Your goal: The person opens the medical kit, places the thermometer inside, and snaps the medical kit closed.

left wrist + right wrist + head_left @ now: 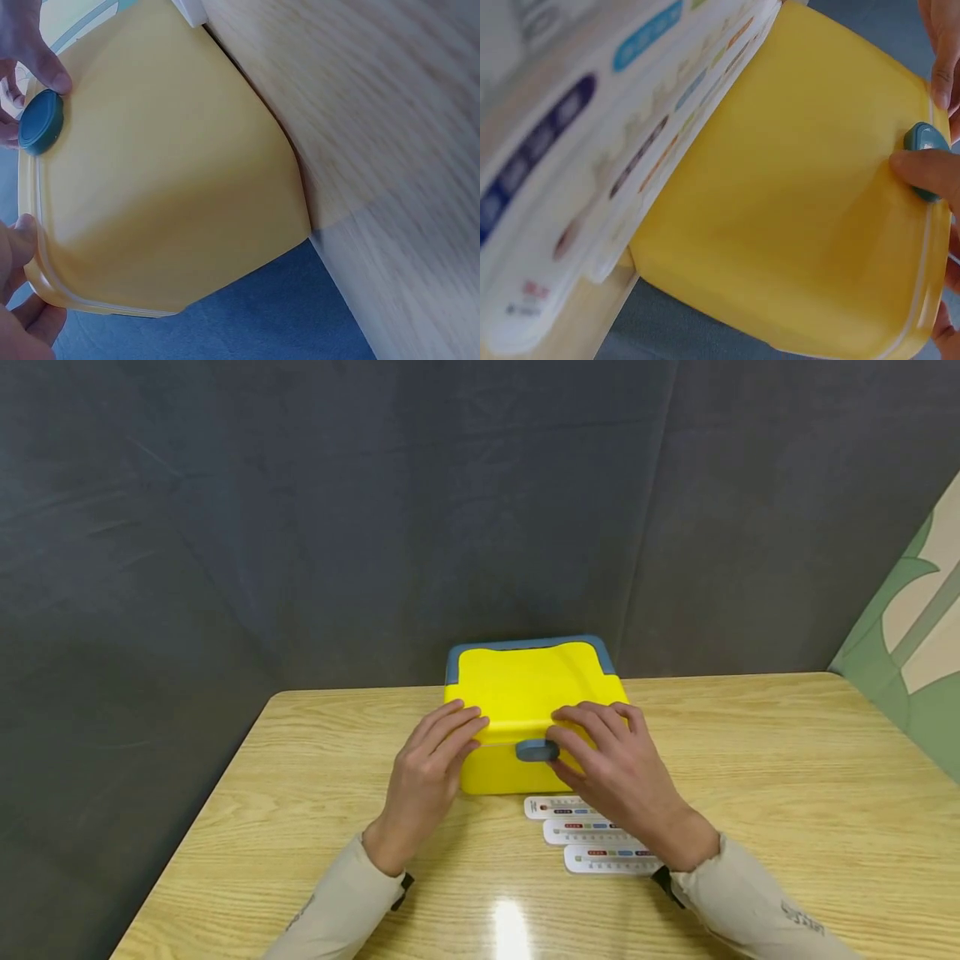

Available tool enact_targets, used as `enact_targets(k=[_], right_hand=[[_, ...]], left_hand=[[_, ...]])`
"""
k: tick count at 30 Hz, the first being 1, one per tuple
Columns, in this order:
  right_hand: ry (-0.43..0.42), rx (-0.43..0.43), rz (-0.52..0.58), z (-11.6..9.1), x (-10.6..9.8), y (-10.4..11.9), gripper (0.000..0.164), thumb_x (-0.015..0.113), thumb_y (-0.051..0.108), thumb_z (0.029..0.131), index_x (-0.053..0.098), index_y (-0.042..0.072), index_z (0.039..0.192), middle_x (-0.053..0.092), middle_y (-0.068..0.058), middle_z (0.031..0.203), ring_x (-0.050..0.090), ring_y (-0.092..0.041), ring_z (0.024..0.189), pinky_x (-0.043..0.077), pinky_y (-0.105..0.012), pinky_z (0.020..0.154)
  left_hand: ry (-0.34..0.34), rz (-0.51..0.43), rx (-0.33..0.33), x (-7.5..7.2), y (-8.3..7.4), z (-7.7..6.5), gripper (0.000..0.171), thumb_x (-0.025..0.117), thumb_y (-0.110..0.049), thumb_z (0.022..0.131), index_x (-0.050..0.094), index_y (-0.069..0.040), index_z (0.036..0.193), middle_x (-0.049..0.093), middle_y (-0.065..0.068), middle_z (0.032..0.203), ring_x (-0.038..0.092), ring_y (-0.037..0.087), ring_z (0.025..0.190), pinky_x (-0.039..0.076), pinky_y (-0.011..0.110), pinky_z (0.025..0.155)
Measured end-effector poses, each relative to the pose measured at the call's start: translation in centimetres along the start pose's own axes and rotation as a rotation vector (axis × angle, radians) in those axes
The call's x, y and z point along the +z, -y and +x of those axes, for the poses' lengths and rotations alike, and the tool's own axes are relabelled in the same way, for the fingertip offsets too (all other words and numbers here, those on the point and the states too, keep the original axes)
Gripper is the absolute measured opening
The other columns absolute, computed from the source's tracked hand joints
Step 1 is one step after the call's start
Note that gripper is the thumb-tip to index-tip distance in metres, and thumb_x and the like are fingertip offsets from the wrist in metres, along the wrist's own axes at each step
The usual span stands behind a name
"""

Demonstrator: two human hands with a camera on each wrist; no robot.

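A yellow box with a blue carry handle lies on the table, its lid down over the body. A blue latch sits at the middle of its front edge. My left hand grips the lid's front left corner, fingertips on top and thumb on the front face. On the right, my other hand has its fingers over the lid's front edge. Its thumb presses against the latch, which sits between thumb and fingers.
Several flat white strips printed with scales and coloured labels lie in front of the box, partly under the right forearm. The wooden table meets a dark cloth backdrop behind. A leaf-patterned panel stands at the right.
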State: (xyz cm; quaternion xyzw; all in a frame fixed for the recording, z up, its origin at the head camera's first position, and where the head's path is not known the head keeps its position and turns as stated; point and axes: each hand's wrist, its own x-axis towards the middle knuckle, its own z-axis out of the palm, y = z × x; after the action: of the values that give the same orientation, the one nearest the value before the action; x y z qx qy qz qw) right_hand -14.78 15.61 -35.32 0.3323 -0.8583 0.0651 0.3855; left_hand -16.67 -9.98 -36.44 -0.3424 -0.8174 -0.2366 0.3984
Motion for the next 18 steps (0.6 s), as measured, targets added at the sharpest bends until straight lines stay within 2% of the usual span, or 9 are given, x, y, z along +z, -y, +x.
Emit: enact_targets(k=[5,11,14,18], right_hand=[[-0.006,-0.027,0.018,-0.11,-0.11,-0.29,0.055,0.091,0.027,0.068,0.066,0.011,0.114,0.065,-0.01,0.122,0.058,-0.03,0.112,0.045,-0.05,0.092],[0.028,-0.027,0.038,-0.17,-0.49,-0.42,0.054,0.09,0.029,0.069,0.068,0.013,0.115,0.065,-0.009,0.125,0.058,-0.03,0.115,0.045,-0.049,0.094],[0.045,-0.022,0.057,-0.37,-0.53,-0.36,0.049,0.085,0.032,0.077,0.067,0.013,0.118,0.064,-0.009,0.127,0.056,-0.029,0.118,0.044,-0.049,0.096],[0.04,-0.031,0.082,-0.68,-0.36,-0.23,0.039,0.072,0.037,0.091,0.065,0.013,0.12,0.062,-0.009,0.128,0.054,-0.029,0.121,0.042,-0.046,0.098]], left_hand=[[0.01,0.006,0.0,-0.05,0.01,-0.07,0.033,0.072,-0.006,0.088,0.07,-0.008,0.121,0.07,0.007,0.122,0.06,0.025,0.125,0.047,0.033,0.108],[0.006,0.001,0.011,-0.06,0.11,-0.05,0.034,0.073,-0.006,0.088,0.07,-0.008,0.121,0.07,0.007,0.122,0.06,0.025,0.125,0.047,0.033,0.107],[0.012,0.001,0.009,-0.12,0.14,-0.04,0.034,0.073,-0.007,0.088,0.07,-0.009,0.121,0.07,0.007,0.122,0.06,0.025,0.125,0.047,0.033,0.108],[0.018,0.0,0.006,-0.17,0.18,-0.08,0.034,0.073,-0.007,0.088,0.07,-0.009,0.122,0.07,0.007,0.122,0.06,0.024,0.126,0.047,0.033,0.108]])
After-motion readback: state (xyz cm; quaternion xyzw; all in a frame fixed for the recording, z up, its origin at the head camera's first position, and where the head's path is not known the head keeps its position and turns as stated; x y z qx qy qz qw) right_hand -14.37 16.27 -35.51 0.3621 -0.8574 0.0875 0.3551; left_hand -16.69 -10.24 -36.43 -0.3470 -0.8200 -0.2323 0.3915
